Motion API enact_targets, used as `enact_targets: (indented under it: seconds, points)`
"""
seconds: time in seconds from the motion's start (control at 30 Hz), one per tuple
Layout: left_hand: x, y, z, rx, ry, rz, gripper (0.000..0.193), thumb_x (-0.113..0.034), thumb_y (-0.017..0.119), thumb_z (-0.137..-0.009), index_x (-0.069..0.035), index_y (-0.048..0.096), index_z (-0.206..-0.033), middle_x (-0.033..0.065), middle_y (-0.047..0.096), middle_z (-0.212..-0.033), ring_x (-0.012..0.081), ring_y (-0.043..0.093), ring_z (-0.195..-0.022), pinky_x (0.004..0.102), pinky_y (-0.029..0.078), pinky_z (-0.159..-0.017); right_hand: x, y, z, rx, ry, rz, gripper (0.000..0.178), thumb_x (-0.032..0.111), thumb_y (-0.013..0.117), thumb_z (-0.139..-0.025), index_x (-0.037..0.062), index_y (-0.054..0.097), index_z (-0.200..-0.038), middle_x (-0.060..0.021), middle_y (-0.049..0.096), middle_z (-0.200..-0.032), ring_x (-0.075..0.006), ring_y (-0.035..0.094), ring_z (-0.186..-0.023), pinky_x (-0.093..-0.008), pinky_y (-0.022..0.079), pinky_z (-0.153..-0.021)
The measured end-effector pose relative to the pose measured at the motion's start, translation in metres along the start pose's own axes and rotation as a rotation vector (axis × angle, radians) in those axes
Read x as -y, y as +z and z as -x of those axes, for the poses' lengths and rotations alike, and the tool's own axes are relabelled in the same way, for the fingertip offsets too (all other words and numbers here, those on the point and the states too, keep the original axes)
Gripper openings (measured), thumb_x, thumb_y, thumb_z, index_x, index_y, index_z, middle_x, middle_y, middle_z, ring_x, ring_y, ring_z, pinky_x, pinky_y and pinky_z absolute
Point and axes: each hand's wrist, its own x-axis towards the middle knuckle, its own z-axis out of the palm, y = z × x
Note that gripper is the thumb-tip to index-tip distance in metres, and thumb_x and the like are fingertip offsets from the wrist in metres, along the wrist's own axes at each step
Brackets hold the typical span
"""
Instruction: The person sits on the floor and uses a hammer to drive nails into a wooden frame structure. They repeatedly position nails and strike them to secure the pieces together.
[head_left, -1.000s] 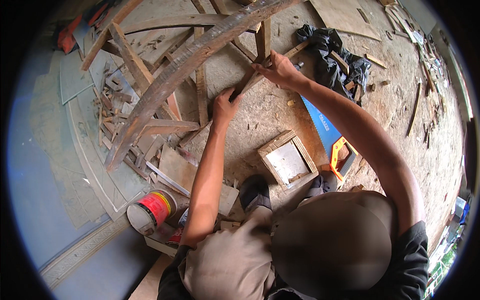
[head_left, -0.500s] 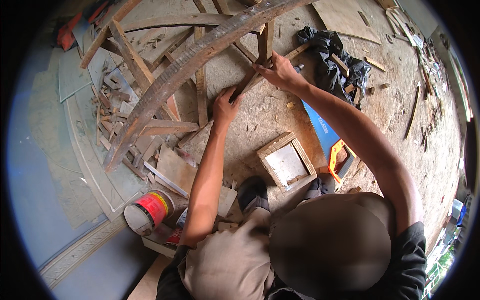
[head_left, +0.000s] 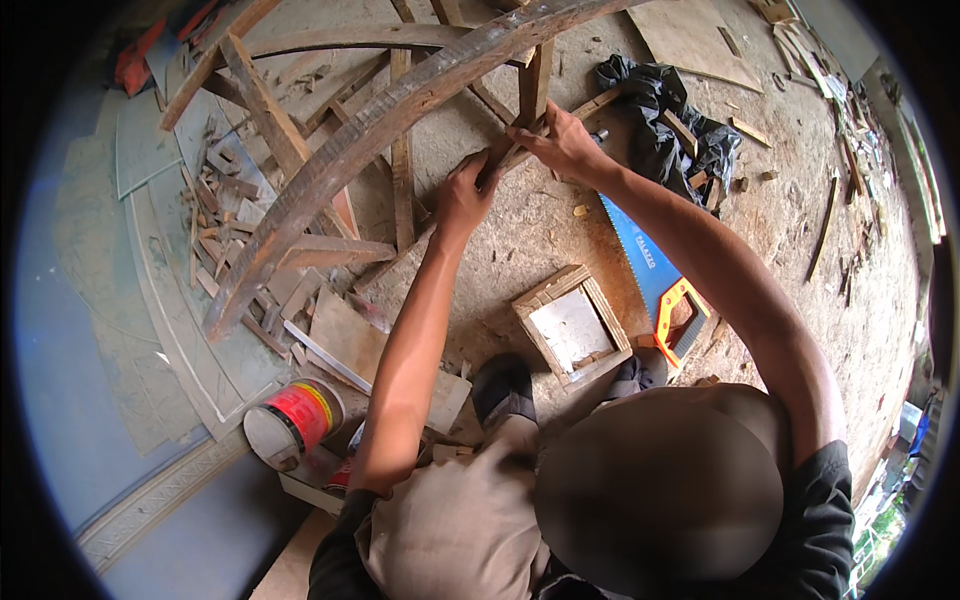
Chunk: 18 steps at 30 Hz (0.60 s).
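A curved wooden frame (head_left: 385, 120) with several struts fills the upper left and top. My left hand (head_left: 466, 194) grips a long wooden slat (head_left: 598, 103) that slants beneath the frame. Beyond it, my right hand (head_left: 562, 145) closes round the same slat, where an upright strut (head_left: 534, 85) meets it. A short darker wooden piece (head_left: 500, 152) shows between my hands; its ends are hidden. Under my right forearm lies a handsaw (head_left: 645, 255) with a blue blade and orange handle. A small rectangular wooden frame (head_left: 553, 290) with a pale panel sits by my feet.
A black plastic bag (head_left: 655, 100) with wood offcuts lies right of the slat. Wood scraps (head_left: 230, 200) are heaped at left, near a red and white paint can (head_left: 295, 425). A flat board (head_left: 695, 40) lies at the top right.
My left hand has slid a little up and right along the slat, nearer my right hand. My right hand has barely moved.
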Motion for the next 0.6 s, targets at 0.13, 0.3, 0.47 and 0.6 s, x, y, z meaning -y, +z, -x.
enact_targets:
  seconds: [0.13, 0.3, 0.47, 0.6]
  points:
    - [-0.001, 0.001, -0.001, 0.016, -0.018, 0.076, 0.029, -0.019, 0.065, -0.092, -0.003, 0.064, -0.116, 0.0215, 0.069, -0.103, 0.0384, 0.066, -0.1, 0.0393, 0.053, -0.077, -0.013, -0.007, -0.001, 0.061, -0.102, -0.066, 0.073, 0.053, 0.074, -0.08, -0.0044, 0.05, -0.12, -0.0245, 0.065, -0.107, -0.0376, 0.064, -0.103, -0.0441, 0.05, -0.088]
    - [-0.006, -0.001, 0.0, 0.038, -0.081, 0.082, 0.029, -0.018, 0.066, -0.091, -0.003, 0.065, -0.116, 0.0205, 0.07, -0.097, 0.0379, 0.067, -0.096, 0.0378, 0.053, -0.073, -0.018, -0.009, 0.01, 0.158, -0.089, -0.001, 0.082, 0.055, 0.079, -0.073, -0.0058, 0.048, -0.12, -0.0247, 0.061, -0.112, -0.0348, 0.061, -0.109, -0.0422, 0.048, -0.093]
    - [-0.008, 0.005, 0.0, -0.012, -0.076, -0.042, 0.029, -0.02, 0.068, -0.09, -0.004, 0.066, -0.114, 0.0231, 0.069, -0.092, 0.0397, 0.068, -0.087, 0.0399, 0.054, -0.066, -0.027, -0.001, 0.008, 0.082, -0.208, 0.114, 0.082, 0.054, 0.081, -0.071, -0.0051, 0.049, -0.118, -0.0246, 0.06, -0.113, -0.0349, 0.057, -0.114, -0.0415, 0.046, -0.097]
    - [-0.013, 0.008, 0.003, 0.005, -0.127, -0.26, 0.037, -0.023, 0.066, -0.09, -0.004, 0.063, -0.122, 0.0227, 0.069, -0.096, 0.0404, 0.068, -0.087, 0.0436, 0.056, -0.069, -0.011, -0.01, 0.012, 0.15, -0.106, 0.087, 0.078, 0.053, 0.081, -0.072, -0.0047, 0.051, -0.116, -0.0243, 0.06, -0.112, -0.0351, 0.058, -0.113, -0.0411, 0.046, -0.096]
